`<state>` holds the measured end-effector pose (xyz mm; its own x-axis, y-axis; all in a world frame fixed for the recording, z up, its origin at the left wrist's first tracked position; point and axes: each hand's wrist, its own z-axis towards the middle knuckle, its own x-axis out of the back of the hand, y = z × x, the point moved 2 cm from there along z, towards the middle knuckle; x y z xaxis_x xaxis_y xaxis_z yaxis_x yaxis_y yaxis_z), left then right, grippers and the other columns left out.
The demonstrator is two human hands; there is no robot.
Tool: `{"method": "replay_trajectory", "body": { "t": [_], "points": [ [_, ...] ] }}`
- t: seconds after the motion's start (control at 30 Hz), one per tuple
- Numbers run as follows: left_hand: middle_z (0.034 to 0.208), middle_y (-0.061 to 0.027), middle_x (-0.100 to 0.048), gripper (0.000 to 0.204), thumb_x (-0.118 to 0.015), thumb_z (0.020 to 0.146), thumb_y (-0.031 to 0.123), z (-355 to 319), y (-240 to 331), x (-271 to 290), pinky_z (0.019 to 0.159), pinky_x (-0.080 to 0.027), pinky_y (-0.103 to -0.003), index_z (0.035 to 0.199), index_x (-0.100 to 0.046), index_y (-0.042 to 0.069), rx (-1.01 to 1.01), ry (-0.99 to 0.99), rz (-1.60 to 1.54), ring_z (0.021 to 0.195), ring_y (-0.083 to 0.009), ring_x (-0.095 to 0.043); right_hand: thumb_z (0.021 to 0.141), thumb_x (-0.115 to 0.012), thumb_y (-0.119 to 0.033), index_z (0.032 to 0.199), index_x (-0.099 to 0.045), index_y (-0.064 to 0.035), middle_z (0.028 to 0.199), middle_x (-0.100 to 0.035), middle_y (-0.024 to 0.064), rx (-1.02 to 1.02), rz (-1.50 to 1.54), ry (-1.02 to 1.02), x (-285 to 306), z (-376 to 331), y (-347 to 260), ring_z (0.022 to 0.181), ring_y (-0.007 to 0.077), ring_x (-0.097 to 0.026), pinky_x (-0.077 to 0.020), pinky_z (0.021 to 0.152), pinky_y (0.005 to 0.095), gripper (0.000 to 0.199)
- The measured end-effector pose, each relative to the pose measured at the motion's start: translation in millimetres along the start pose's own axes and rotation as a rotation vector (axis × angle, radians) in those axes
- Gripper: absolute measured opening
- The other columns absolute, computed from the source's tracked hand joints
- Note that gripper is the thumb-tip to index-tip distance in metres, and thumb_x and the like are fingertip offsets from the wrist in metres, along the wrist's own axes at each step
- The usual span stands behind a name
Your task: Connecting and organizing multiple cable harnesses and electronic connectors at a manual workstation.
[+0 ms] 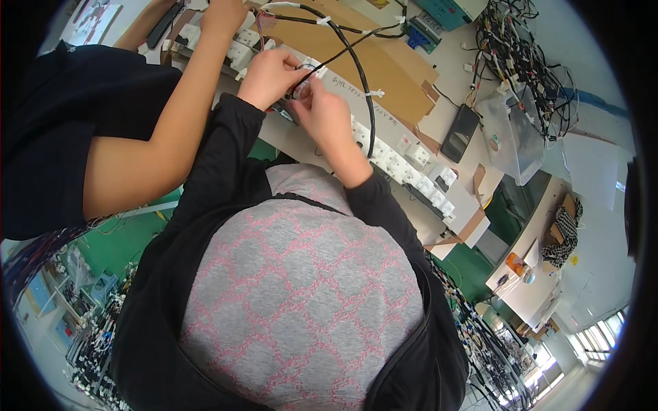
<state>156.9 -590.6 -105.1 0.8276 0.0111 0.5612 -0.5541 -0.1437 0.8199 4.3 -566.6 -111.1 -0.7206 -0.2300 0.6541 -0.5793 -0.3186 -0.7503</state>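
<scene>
My left hand (pixel 266 77) and my right hand (pixel 323 113) meet over a long board (pixel 384 118) with handwriting on it. Fingers of both are closed at the end of a thin black cable (pixel 346 49); the tip between them is too small to make out. Along the board's near edge runs a row of white connector blocks (pixel 394 166). A thicker black cable (pixel 362 74) with white tape tags arches over the board, just right of my hands.
At my left a co-worker's arm (pixel 179 130) reaches over the same board. Brown cardboard (pixel 384 72) lies behind it. To the right are a black flat device (pixel 460 133), a clear plastic bin (pixel 517 140) and a heap of tangled wire harnesses (pixel 517 58).
</scene>
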Motion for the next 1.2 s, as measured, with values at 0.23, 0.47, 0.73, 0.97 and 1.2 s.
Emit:
{"method": "replay_trajectory", "body": {
  "t": [0.23,0.47,0.73,0.97,1.2],
  "points": [
    [0.072,-0.008,-0.069,0.02,-0.07,0.09,0.014,-9,12,-14,0.054,-0.052,-0.024,0.089,-0.063,-0.004,0.193,-0.001,-0.232,0.06,-0.0101,-0.066,0.085,-0.073,-0.02,0.087,-0.06,-0.0073,0.067,-0.065,0.0069,0.037,0.078,-0.105,47,-77,-9,0.059,0.0199,-0.067,-0.0509,0.054,0.0314,0.018],
    [0.069,-0.0057,-0.066,0.023,-0.072,0.089,0.016,-11,-7,-18,0.05,-0.049,-0.024,0.088,-0.06,-0.003,0.16,0.035,-0.341,0.056,-0.0094,-0.062,0.086,-0.074,-0.013,0.088,-0.062,-0.0031,0.07,-0.067,0.003,-0.278,0.205,0.06,102,-135,15,0.058,0.0093,-0.062,-0.0491,0.053,0.0245,0.015],
    [0.066,-0.0137,-0.064,0.043,-0.079,0.078,0.042,2,5,-19,0.06,-0.049,-0.044,0.077,-0.059,0.004,-0.005,0.097,0.366,0.067,-0.0341,-0.064,0.087,-0.073,-0.019,0.106,-0.067,0.0019,0.071,-0.064,0.0042,-0.543,0.093,0.059,94,-191,54,0.06,0.0059,-0.054,-0.0443,0.055,0.0234,0.029],
    [0.069,-0.0094,-0.065,0.045,-0.072,0.081,0.052,-8,32,-17,0.06,-0.048,-0.044,0.079,-0.061,0.008,-0.002,0.133,0.741,0.07,-0.0332,-0.065,0.09,-0.067,-0.016,0.096,-0.068,0.0023,0.069,-0.058,0.003,-0.278,0.257,-0.019,60,-172,69,0.061,0.0088,-0.051,-0.0445,0.058,0.0268,0.019],
    [0.076,-0.0097,-0.065,0.023,-0.067,0.091,0.028,-69,30,5,0.061,-0.049,-0.034,0.091,-0.064,0.005,-0.226,0.446,0.092,0.067,-0.0231,-0.062,0.102,-0.052,-0.027,0.079,-0.062,-0.0044,0.068,-0.053,-0.0017,-0.335,0.646,0.394,155,-115,22,0.055,0.005,-0.044,-0.0339,0.047,0.0198,0.034]
  ]
}}
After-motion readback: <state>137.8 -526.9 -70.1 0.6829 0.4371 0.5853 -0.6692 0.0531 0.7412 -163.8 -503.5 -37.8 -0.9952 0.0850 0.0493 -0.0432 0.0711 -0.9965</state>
